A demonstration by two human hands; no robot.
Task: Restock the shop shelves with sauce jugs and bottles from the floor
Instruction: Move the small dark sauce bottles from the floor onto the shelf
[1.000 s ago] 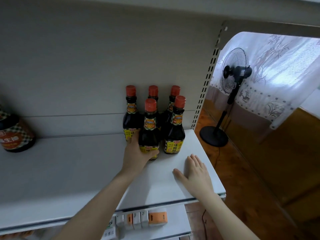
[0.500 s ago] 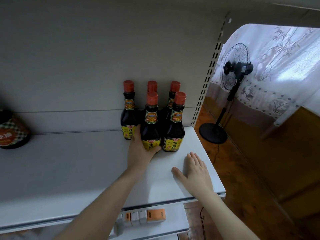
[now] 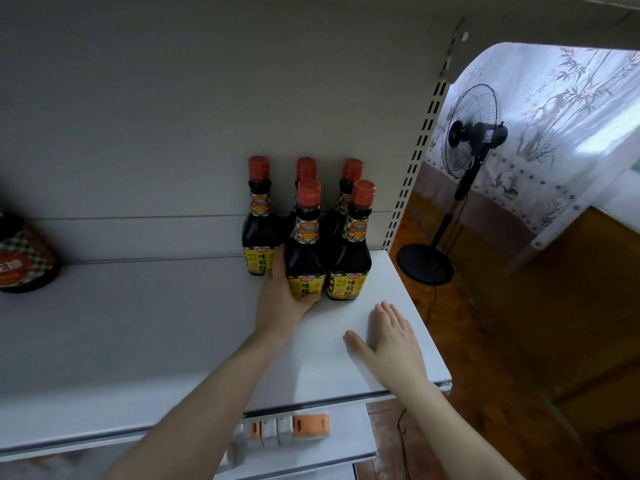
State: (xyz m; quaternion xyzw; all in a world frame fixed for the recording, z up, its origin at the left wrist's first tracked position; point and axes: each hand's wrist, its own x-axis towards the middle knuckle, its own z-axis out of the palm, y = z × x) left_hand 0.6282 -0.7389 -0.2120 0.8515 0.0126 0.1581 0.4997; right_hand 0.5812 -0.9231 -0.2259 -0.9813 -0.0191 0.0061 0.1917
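Several dark sauce bottles with red caps and yellow labels stand grouped at the right end of the white shelf (image 3: 138, 334). My left hand (image 3: 280, 299) grips the base of the front-left bottle (image 3: 304, 244), which stands upright on the shelf beside the front-right bottle (image 3: 349, 251). Three more bottles stand behind, the leftmost (image 3: 258, 223) against the back panel. My right hand (image 3: 391, 337) lies flat on the shelf with straight fingers, a little in front of the bottles and holding nothing.
A large dark jug (image 3: 24, 258) with a checked orange label stands at the shelf's far left. Small boxes (image 3: 287, 427) sit on the shelf below. Right of the perforated shelf upright (image 3: 415, 147) a black standing fan (image 3: 471, 140) stands on the wooden floor.
My left hand has pushed the front-left bottle slightly back, level with the front-right one. My right hand has stayed flat on the shelf.
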